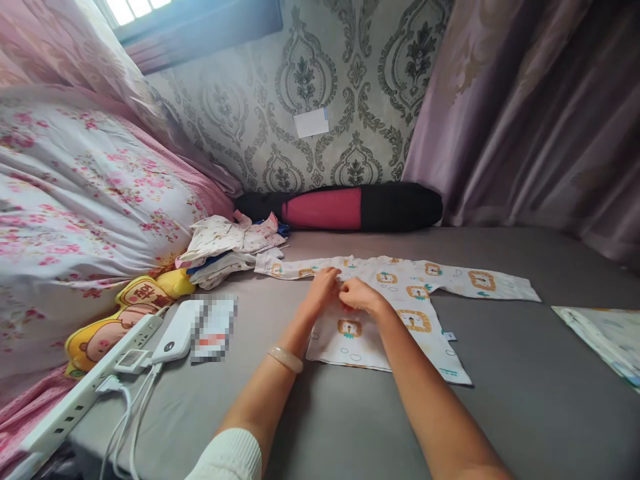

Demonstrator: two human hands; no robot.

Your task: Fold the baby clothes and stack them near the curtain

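Observation:
A small white long-sleeved shirt (380, 353) with orange square lion faces lies spread flat on the grey bed sheet, its sleeves stretched out to both sides. Near the left middle of its body, my left hand (324, 289) is closed with bent fingers on the fabric. Close beside it, my right hand (361, 295) is curled with its fingers pinched together on the same shirt. The fingertips almost meet, and the bit of cloth between them is mostly hidden. A small white label sticks out at the shirt's right side seam.
Folded clothes (230, 243) are piled at the back left. A white power strip (90, 380), cables, a white power bank (179, 330) and a yellow pig cushion (110, 327) lie left. A black and red roll (325, 208) lies against the wall. More folded fabric (605, 333) is at right.

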